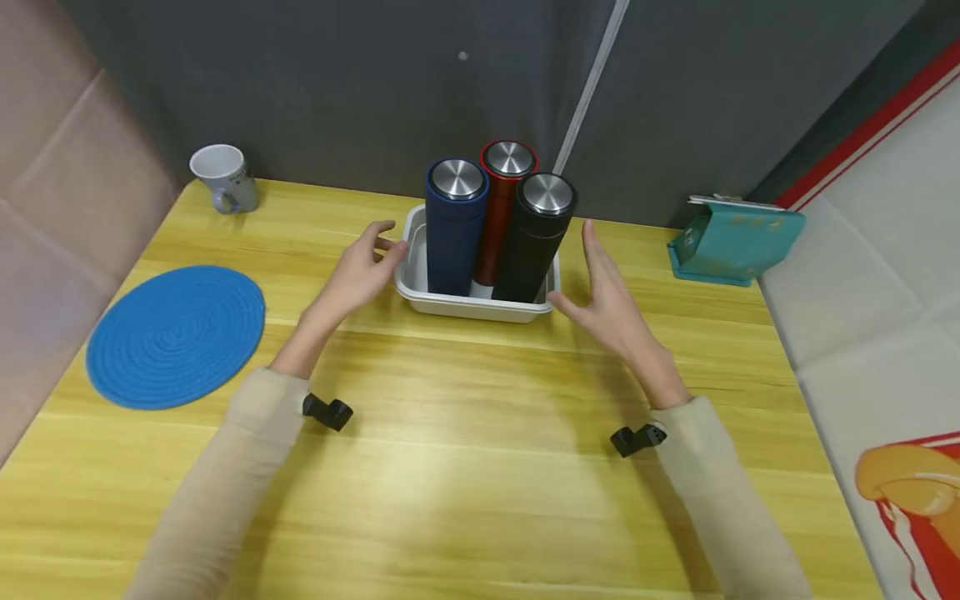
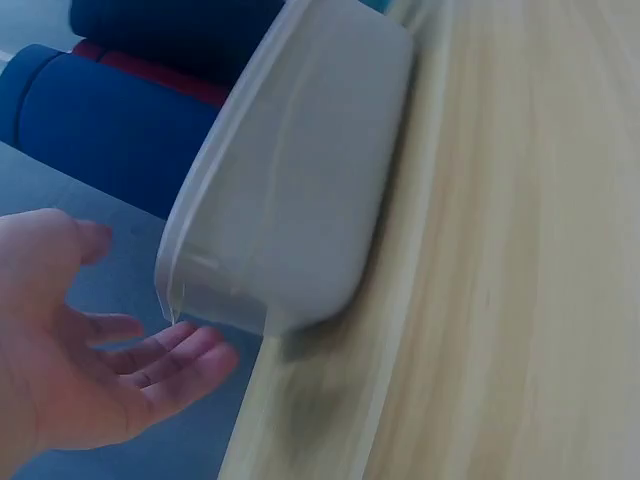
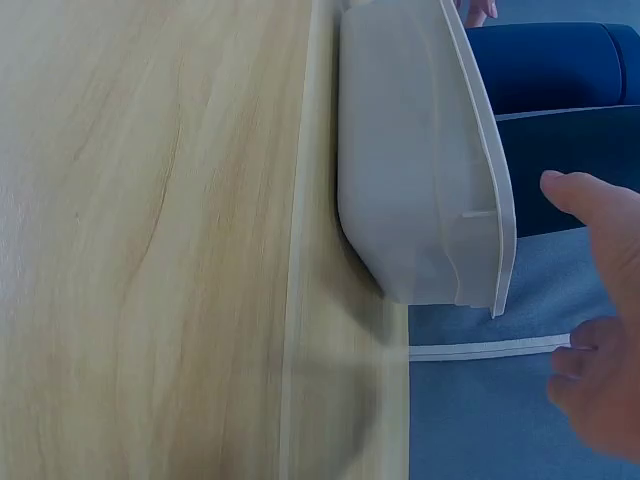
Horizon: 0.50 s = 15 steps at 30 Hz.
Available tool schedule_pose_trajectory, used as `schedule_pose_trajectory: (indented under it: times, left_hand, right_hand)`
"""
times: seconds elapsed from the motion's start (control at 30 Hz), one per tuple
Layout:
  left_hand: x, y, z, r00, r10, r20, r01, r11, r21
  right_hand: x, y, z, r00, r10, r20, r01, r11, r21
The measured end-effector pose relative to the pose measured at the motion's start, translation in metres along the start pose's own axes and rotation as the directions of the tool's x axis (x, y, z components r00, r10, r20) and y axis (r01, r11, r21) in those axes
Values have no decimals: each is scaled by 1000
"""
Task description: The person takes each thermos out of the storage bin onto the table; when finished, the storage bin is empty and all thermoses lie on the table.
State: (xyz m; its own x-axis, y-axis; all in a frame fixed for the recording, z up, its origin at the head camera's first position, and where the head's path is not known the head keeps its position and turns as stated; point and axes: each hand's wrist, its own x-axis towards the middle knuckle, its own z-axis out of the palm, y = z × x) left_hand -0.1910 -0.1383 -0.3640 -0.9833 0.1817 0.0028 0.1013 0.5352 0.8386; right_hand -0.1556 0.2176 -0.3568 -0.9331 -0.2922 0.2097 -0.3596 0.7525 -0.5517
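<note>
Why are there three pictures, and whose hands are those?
They're a person's own bare hands, not a robot's. One picture comes from a camera on the head, looking down. The others come from small black wrist cameras, each watching one hand. On the wooden table are a blue mat, a mug, a teal bag and a pale tray holding blue, red and black bottles. The left hand and right hand are beside the tray, gripping nothing.

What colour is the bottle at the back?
The back bottle is red, clearest in the head view.
</note>
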Motion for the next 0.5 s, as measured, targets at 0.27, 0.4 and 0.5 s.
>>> schedule_pose_trajectory:
  times: [0.27,0.4,0.5]
  left_hand:
    - [2,3,3,984,-175,35,178,954,-241]
    - [6,1,3,959,-272,82,283,885,-371]
    - [10,-1,4,942,-315,118,334,837,-434]
  right_hand:
    - [5,-9,1,1000,4,-14,-2,994,108]
    - [10,-13,2,1000,3,-23,3,964,266]
    - [14,-18,4,999,19,-38,-3,923,384]
